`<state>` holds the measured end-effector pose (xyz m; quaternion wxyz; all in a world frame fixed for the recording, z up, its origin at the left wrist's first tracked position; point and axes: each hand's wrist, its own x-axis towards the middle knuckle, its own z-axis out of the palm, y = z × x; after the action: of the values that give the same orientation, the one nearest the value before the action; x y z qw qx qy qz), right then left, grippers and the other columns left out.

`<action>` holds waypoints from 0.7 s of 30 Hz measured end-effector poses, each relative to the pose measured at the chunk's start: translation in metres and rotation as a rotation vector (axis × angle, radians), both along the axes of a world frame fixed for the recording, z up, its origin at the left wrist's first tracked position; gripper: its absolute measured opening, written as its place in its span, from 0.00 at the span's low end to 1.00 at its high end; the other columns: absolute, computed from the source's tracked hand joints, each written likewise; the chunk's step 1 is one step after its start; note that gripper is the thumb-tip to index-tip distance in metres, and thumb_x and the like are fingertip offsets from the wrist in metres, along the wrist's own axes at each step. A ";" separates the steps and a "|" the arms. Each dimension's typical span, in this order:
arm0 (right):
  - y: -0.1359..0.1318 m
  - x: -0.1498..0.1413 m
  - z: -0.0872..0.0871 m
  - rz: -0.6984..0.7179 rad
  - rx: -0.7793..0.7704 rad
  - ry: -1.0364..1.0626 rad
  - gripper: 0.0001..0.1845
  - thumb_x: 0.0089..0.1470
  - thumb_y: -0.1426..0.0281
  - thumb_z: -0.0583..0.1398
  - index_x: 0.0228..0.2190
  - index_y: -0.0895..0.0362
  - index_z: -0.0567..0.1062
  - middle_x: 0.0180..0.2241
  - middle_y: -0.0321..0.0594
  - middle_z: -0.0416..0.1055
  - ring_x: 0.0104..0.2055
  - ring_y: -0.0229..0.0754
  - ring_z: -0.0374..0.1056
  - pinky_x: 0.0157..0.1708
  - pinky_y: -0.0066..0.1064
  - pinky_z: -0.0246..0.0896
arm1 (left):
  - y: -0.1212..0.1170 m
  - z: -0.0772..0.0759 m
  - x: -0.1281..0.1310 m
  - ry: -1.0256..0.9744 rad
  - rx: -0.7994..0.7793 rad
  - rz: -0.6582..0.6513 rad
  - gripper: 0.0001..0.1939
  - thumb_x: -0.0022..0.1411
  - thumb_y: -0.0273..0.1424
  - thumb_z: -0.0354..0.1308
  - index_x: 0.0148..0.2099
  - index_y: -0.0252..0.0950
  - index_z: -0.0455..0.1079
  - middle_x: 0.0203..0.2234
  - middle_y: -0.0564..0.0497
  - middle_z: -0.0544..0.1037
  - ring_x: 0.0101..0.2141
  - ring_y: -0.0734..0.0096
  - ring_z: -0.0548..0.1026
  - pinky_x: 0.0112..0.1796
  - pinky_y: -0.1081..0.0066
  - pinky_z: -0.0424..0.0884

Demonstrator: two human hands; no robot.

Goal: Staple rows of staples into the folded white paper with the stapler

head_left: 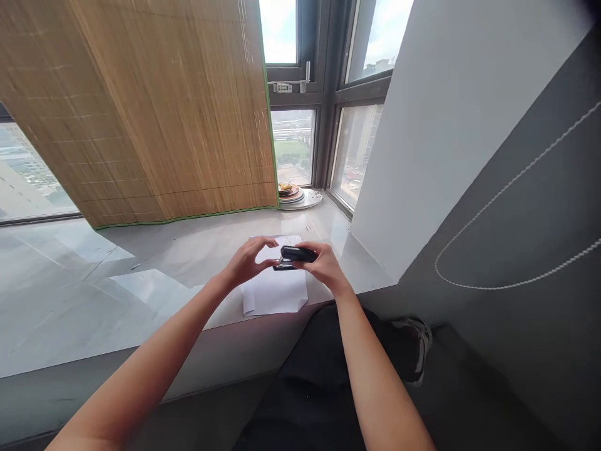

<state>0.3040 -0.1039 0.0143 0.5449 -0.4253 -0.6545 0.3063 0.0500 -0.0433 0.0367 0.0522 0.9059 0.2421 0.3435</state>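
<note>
stapler (297,254) pinched by right hand (325,264), rear end hidden; left hand (245,262) spread, thumb at front.

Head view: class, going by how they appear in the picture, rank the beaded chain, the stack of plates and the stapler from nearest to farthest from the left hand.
From the left hand:
1. Stapler: just right, in the right hand.
2. Stack of plates: window corner.
3. Beaded chain: far right.

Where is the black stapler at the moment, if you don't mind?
In the head view, the black stapler is near the centre, in the right hand, above the white paper.
</note>
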 end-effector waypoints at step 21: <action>0.000 0.069 -0.025 -0.177 0.033 -0.440 0.21 0.58 0.69 0.69 0.53 0.46 0.82 0.47 0.38 0.81 0.47 0.50 0.76 0.50 0.47 0.74 | 0.010 -0.052 0.031 0.256 -0.202 -0.102 0.19 0.70 0.44 0.61 0.59 0.47 0.73 0.64 0.45 0.72 0.65 0.47 0.69 0.65 0.42 0.62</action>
<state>0.3733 -0.1035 -0.0103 0.4207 -0.5286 -0.7225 0.1467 0.0814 -0.0332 -0.0157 0.1291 0.9436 0.2338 0.1959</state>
